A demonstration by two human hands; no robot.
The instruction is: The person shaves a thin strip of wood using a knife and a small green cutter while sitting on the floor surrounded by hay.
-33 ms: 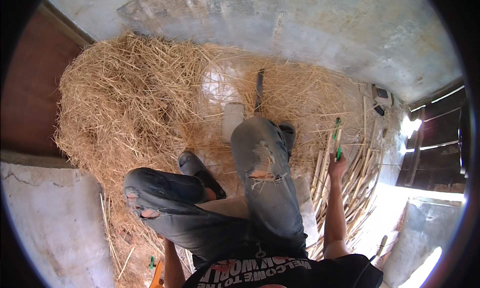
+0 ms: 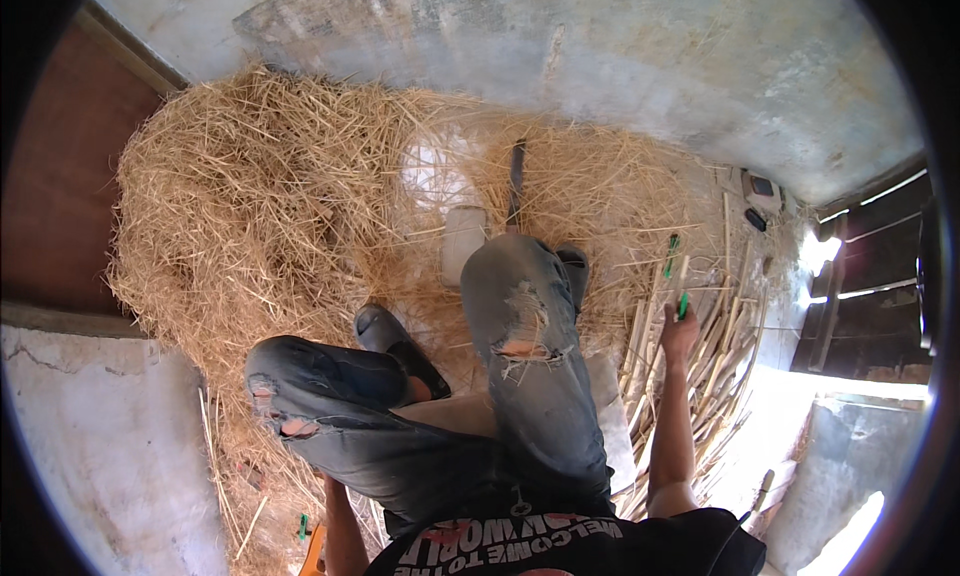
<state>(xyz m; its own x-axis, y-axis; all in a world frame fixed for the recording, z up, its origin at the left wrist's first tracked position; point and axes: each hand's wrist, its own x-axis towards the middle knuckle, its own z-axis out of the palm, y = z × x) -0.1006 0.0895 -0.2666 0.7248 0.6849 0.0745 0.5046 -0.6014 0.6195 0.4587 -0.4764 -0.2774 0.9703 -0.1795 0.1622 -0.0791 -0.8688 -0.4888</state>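
Note:
My right hand (image 2: pixel 680 333) is at the right, over a pile of thin sticks (image 2: pixel 705 386). Its fingers are closed around the lower end of a small bright green thing (image 2: pixel 683 306), with a pale stick-like length beyond it. A finger or thumb stands off to the left. Another slim green piece (image 2: pixel 671 256) lies just beyond. Of my left arm only the forearm (image 2: pixel 343 526) shows, passing under my left thigh; that hand is hidden. Close to this forearm are an orange object (image 2: pixel 314 551), cut off by the view's edge, and a small green piece (image 2: pixel 303 524).
Loose straw (image 2: pixel 250 196) heaps up at the far left. Ahead of my knees lie a whitish container (image 2: pixel 464 238) and a long dark blade-like piece (image 2: pixel 517 181). A boxy device (image 2: pixel 763 188) and a small black object (image 2: pixel 756 219) sit near the far wall (image 2: pixel 620 66).
My right hand has shifted slightly, and the green thing in it has tilted a little to the right. Its finger or thumb now stands out more clearly.

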